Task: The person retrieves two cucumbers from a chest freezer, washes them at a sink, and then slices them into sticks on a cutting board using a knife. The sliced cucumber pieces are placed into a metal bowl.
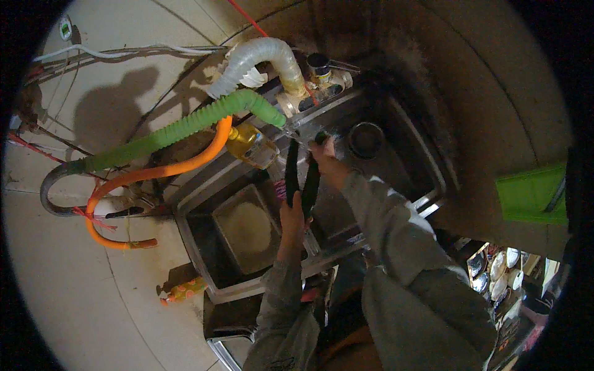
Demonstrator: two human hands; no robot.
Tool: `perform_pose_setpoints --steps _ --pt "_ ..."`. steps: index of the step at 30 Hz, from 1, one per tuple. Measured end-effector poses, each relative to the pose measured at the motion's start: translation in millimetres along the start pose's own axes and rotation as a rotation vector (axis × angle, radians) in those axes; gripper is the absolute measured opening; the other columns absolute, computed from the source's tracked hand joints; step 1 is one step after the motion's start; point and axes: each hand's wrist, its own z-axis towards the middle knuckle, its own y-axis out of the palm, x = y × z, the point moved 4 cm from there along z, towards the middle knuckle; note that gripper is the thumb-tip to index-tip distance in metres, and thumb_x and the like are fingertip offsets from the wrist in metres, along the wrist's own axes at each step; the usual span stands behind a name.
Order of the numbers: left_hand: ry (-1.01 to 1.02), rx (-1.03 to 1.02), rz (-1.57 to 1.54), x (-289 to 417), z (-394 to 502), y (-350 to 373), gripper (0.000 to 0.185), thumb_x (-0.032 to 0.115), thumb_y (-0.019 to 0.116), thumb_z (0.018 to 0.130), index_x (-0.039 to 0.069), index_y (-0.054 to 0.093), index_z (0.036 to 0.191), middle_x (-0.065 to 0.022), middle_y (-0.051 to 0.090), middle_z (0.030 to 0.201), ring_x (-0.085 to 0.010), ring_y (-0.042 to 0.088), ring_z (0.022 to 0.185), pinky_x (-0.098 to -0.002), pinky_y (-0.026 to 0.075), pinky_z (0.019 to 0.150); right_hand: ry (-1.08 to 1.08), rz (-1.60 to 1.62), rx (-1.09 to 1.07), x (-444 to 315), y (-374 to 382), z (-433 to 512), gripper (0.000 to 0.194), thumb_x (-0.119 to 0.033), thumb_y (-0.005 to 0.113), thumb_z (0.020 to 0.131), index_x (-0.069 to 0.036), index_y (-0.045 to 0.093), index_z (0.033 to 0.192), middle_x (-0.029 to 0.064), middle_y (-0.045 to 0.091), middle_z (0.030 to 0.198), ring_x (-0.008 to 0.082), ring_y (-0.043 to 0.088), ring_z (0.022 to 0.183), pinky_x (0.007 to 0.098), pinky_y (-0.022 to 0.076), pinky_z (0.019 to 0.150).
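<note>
My left hand (292,220) is closed around the lower ends of long dark green vegetables (291,164) that look like cucumbers. They point up and away over the divider of a metal double sink (313,243). My right hand (330,162) grips the upper part of the right-hand one, whose dark tip shows past the fingers. Clear water (297,133) runs from the end of a ribbed green hose (185,125) near the tips. My palms and some fingers are hidden.
A bottle of yellow liquid (255,146) stands behind the left basin, which holds a rectangular tub (246,227). A round dark object (366,140) lies in the right basin. An orange hose (153,174) and grey pipe (267,48) curve behind. Right are a green container (531,195) and dishes (499,278).
</note>
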Motion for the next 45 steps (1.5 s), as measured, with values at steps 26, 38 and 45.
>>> perform_pose_setpoints --steps 26,38,45 --pt "0.151 -0.086 -0.123 -90 8 -3 0.038 0.042 0.06 0.101 0.007 0.059 0.115 -0.0071 0.061 0.081 -0.0158 0.056 0.058 -0.03 0.042 0.045 0.204 0.347 -0.402 -102 -30 -69 0.025 -0.02 0.048 0.106 0.0 0.061 0.113 0.0133 0.066 0.09 0.0259 0.067 0.077 0.0372 0.0545 0.069" --pt "0.787 0.188 0.217 -23 16 -2 0.04 0.033 0.064 0.1 -0.002 0.059 0.119 -0.0281 0.07 0.101 -0.0464 0.069 0.088 -0.0514 0.052 0.071 -0.062 -0.403 0.205 -9 1 -159 0.075 -0.027 0.078 0.085 -0.006 0.035 0.141 0.0227 0.065 0.118 0.0436 0.063 0.114 0.0497 0.0508 0.091" --pt "0.664 0.066 0.122 -15 6 33 0.044 0.038 0.062 0.101 -0.001 0.06 0.122 -0.0257 0.072 0.099 -0.0455 0.069 0.089 -0.0512 0.053 0.073 -0.194 -0.232 0.289 -45 -101 32 0.027 -0.022 0.064 0.095 -0.007 0.065 0.117 0.0156 0.066 0.091 0.0361 0.064 0.071 0.0516 0.0553 0.078"
